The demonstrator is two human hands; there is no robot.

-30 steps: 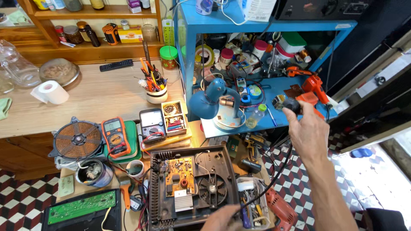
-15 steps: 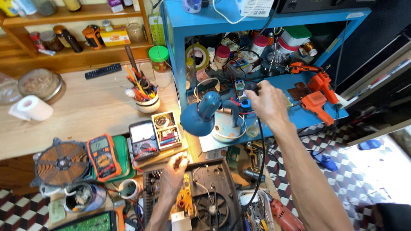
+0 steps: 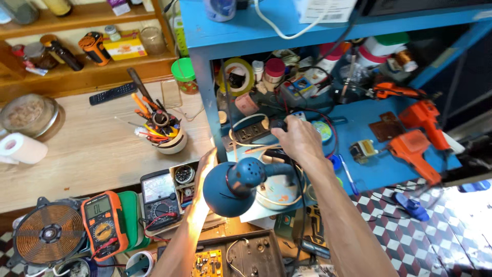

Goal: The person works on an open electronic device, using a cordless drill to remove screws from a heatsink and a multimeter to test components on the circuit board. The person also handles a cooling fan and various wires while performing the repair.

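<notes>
Right hand (image 3: 300,138) clenched on black plug (image 3: 279,123) at power strip (image 3: 251,131), 12 o'clock of blue lamp (image 3: 233,187); left hand (image 3: 205,172) open, touching shade. Risk: cable (image 3: 328,123) snags clutter, lamp tips.

Electronics repair workshop, multimeter (image 3: 102,224), soldering gun (image 3: 413,154)

a yellow box with a red patch (image 3: 124,47) lies on the wooden shelf. a white barcode label (image 3: 325,9) hangs off the blue shelf's top. the orange multimeter's grey screen (image 3: 98,206) sits beside the black analogue meter's pale dial (image 3: 158,186).
</notes>
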